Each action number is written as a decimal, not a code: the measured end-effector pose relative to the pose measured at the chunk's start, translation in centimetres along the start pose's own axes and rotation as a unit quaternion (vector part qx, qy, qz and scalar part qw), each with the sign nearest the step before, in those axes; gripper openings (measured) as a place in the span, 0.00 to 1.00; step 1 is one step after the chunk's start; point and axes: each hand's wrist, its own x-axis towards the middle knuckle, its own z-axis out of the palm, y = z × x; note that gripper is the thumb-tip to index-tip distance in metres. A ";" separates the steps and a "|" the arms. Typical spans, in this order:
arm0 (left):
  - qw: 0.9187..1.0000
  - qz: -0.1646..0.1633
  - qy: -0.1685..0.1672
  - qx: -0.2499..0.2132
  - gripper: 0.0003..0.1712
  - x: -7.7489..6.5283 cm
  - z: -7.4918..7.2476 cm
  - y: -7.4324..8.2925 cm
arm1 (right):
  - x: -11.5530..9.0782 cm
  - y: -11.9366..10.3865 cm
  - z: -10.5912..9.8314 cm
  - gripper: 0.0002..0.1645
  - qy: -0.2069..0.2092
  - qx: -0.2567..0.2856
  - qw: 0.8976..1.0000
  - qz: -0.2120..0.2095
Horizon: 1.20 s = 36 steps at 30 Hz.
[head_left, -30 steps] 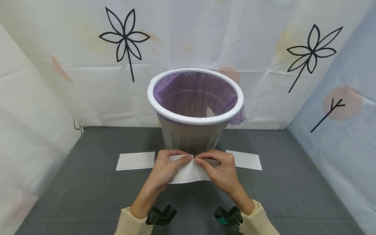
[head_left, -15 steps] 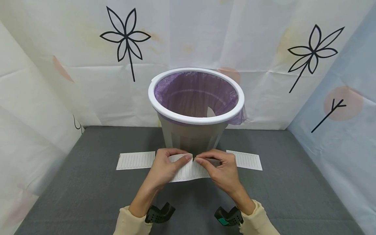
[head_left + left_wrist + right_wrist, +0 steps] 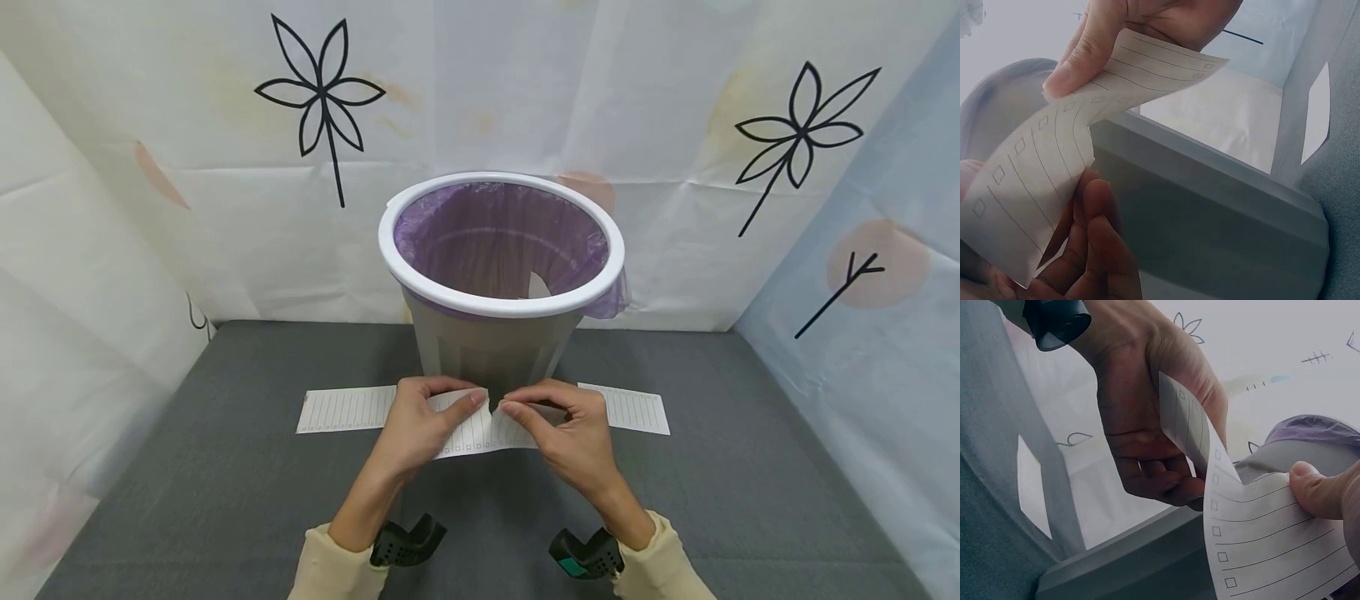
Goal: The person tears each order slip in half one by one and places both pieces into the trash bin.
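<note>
Between both hands is a lined white paper slip with small printed checkboxes, held up in front of the bin. A tear runs down from its upper edge in the middle, and the two sides stand apart there. My left hand pinches the part left of the tear, thumb on the near face. On the right of it, my right hand grips the other part between thumb and fingertips. The right wrist view shows the slip bending at the tear, still joined along the checkbox edge.
A bin with a white rim and purple liner stands behind the hands, with a white scrap inside. Similar slips lie on the grey table: a left slip and a right slip.
The tear in the slip has lengthened downward and its gap has widened. The left hand has shifted slightly up and left; the right hand has barely moved.
</note>
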 end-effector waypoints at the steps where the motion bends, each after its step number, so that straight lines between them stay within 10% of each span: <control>1: 1.000 0.000 0.002 -0.002 0.09 0.0 0.0 0.0 | 0.0 0.0 0.0 0.05 0.001 0.001 1.000 -0.001; 36: 0.996 -0.004 0.093 -0.015 0.06 0.5 -0.6 -0.3 | 0.3 -0.8 -0.7 0.04 0.024 0.025 0.999 -0.029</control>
